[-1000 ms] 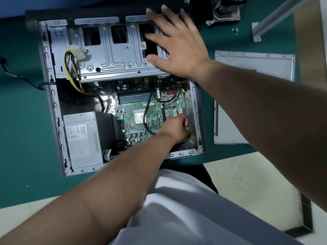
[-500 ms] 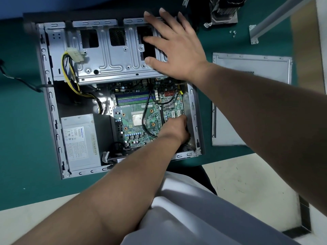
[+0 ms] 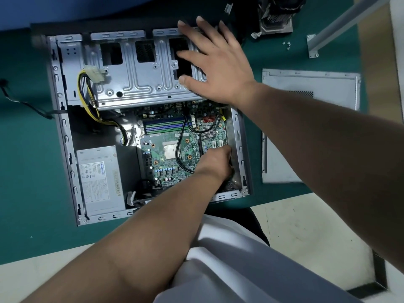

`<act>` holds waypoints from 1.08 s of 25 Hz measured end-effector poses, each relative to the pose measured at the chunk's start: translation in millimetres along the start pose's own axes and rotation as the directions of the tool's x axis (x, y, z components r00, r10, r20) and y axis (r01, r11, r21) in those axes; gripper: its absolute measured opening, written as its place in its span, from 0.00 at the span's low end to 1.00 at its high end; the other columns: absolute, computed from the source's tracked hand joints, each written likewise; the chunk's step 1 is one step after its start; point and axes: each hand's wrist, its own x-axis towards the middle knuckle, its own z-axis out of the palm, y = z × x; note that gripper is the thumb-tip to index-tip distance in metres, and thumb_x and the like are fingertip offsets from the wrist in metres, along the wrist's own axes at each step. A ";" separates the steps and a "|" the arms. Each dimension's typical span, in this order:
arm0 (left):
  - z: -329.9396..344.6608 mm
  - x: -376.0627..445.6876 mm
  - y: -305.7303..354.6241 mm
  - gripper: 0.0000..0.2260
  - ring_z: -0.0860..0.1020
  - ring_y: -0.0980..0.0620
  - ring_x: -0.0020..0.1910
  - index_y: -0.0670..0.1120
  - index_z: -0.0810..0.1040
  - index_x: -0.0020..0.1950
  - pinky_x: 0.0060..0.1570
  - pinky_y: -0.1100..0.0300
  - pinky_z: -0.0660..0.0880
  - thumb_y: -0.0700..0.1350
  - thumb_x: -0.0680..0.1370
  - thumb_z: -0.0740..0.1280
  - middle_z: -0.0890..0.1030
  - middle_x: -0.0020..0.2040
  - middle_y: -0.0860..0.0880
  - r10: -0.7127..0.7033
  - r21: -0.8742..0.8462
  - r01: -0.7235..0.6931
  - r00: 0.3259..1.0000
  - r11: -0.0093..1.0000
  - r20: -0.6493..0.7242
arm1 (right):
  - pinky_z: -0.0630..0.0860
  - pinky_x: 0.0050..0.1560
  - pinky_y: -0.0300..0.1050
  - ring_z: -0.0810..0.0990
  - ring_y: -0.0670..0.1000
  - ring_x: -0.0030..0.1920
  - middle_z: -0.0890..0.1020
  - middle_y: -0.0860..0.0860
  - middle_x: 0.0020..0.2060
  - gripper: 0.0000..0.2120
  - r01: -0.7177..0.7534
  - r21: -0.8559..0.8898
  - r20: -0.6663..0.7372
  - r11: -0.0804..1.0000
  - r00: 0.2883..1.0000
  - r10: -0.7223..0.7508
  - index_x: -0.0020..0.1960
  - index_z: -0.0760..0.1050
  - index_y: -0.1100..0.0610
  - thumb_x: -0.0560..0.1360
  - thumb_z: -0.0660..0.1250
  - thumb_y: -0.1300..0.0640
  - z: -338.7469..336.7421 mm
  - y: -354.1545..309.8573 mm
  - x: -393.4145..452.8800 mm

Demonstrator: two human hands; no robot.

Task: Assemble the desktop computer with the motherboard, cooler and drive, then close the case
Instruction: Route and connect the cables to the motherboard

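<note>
**Seating the board, case braced**

My right hand (image 3: 215, 68) stays spread flat on the grey metal drive cage (image 3: 135, 79); my left hand (image 3: 215, 164) has barely shifted at the green motherboard (image 3: 175, 149) in the open grey steel case (image 3: 65, 136), fingers hidden, grip unclear; the finned cooler (image 3: 276, 16) waits far right on the worktop (image 3: 26, 149); seating unfinished, I judge.

Single head cam, wide-angle, looks steeply down at open case (image 3: 63, 136) from above its near edge. Close range, arm's reach. Case sits centre-left of frame; side panel (image 3: 310, 127) right of case, floor below it. No 2nd view, no overlap.
</note>
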 end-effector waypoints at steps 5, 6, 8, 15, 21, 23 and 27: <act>-0.1 -2.1 1.9 0.17 0.78 0.49 0.40 0.50 0.76 0.63 0.50 0.54 0.80 0.34 0.77 0.68 0.78 0.42 0.50 -0.002 0.015 0.002 1.000 1.000 -0.001 | 0.48 0.79 0.63 0.51 0.54 0.82 0.54 0.44 0.82 0.31 0.001 0.002 0.016 1.000 1.000 -0.001 0.74 0.72 0.42 0.79 0.49 0.29 -0.7 -1.0 0.4; -1.3 -2.2 2.1 0.18 0.79 0.47 0.43 0.50 0.76 0.63 0.52 0.53 0.81 0.34 0.77 0.68 0.79 0.44 0.49 -0.003 0.012 0.003 1.000 1.000 0.001 | 0.48 0.79 0.63 0.51 0.54 0.82 0.54 0.44 0.82 0.31 0.000 0.005 0.019 1.000 1.000 0.000 0.74 0.72 0.42 0.79 0.49 0.29 -1.6 -0.9 0.6; -3.5 -3.2 0.7 0.17 0.80 0.47 0.46 0.50 0.76 0.62 0.54 0.52 0.81 0.34 0.78 0.68 0.80 0.48 0.48 -0.004 -0.001 0.004 1.000 1.000 0.029 | 0.48 0.79 0.63 0.52 0.54 0.82 0.54 0.44 0.82 0.31 0.001 0.011 0.017 1.000 1.000 -0.001 0.73 0.72 0.42 0.79 0.49 0.30 -2.7 -1.3 0.4; -52.2 -6.1 -18.6 0.07 0.79 0.42 0.48 0.43 0.79 0.56 0.48 0.50 0.77 0.38 0.79 0.66 0.82 0.49 0.42 0.231 0.084 -0.216 0.890 0.973 -0.393 | 0.48 0.79 0.63 0.51 0.53 0.82 0.54 0.44 0.82 0.30 -0.017 0.033 0.025 0.999 1.000 0.016 0.73 0.73 0.42 0.78 0.51 0.30 -4.9 -2.5 0.1; -84.8 31.1 -9.6 0.12 0.79 0.35 0.52 0.41 0.78 0.57 0.51 0.47 0.75 0.49 0.83 0.63 0.82 0.52 0.38 0.264 0.379 -0.125 0.902 0.917 -0.343 | 0.48 0.79 0.62 0.51 0.53 0.82 0.55 0.43 0.82 0.29 -0.017 0.041 0.033 0.999 0.999 0.016 0.73 0.72 0.41 0.78 0.52 0.30 -6.7 -3.4 0.2; -83.5 44.4 -4.0 0.14 0.81 0.36 0.51 0.41 0.80 0.56 0.49 0.48 0.78 0.50 0.83 0.62 0.83 0.52 0.38 0.218 0.241 -0.158 0.943 0.958 -0.252 | 0.48 0.80 0.62 0.51 0.53 0.82 0.55 0.43 0.82 0.31 -0.020 0.041 0.011 0.999 1.000 0.019 0.77 0.67 0.42 0.78 0.52 0.31 -4.3 -3.0 -0.1; -81.7 63.1 -7.9 0.12 0.81 0.42 0.52 0.46 0.84 0.57 0.52 0.51 0.78 0.52 0.82 0.66 0.85 0.53 0.43 0.162 0.039 -0.158 0.966 0.987 -0.202 | 0.49 0.80 0.60 0.52 0.52 0.82 0.54 0.44 0.82 0.38 -0.036 0.038 -0.018 0.999 0.999 0.037 0.82 0.56 0.47 0.77 0.53 0.30 -3.2 -3.1 0.8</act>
